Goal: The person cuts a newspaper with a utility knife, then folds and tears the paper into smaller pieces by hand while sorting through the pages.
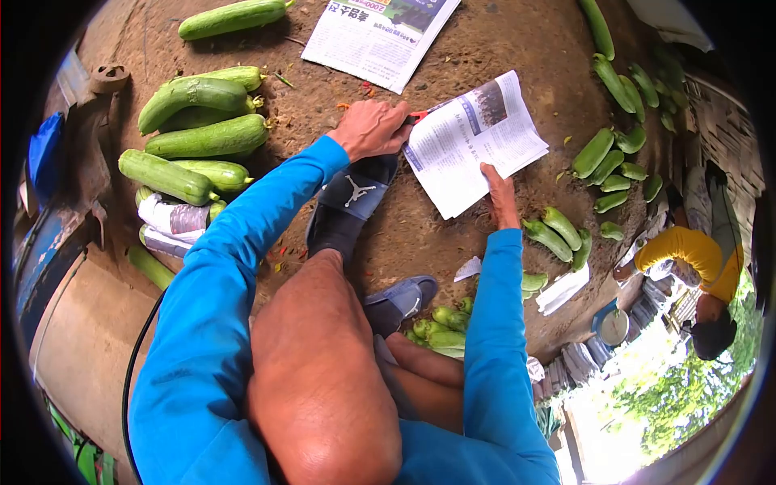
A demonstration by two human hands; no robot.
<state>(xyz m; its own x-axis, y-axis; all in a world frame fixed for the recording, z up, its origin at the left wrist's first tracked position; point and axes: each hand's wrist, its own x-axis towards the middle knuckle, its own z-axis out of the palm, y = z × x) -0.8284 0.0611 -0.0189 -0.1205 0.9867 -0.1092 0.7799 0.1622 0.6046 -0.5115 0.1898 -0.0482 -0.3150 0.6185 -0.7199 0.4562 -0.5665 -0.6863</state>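
My left hand (pixel 372 129) is closed round a red-orange tool (pixel 417 117), which meets the upper left edge of a folded newspaper sheet (pixel 473 141). The tool's kind does not show, as fingers and paper cover most of it. At the sheet's lower edge my right hand (pixel 499 194) grips the paper, thumb on top. Beyond lies another folded newspaper (pixel 376 36) on the dirt. Several long green gourds (pixel 206 136) are piled left of my left hand, and one gourd (pixel 230 19) lies farther off.
Smaller green gourds (pixel 594 153) lie in groups on the right, with more (pixel 440 327) by my sandalled feet (pixel 352 194). A person in a yellow top (pixel 687 255) bends at far right, near stacked newspapers (pixel 578 364) and a bucket (pixel 614 326). A newspaper-wrapped gourd (pixel 170 222) is at left.
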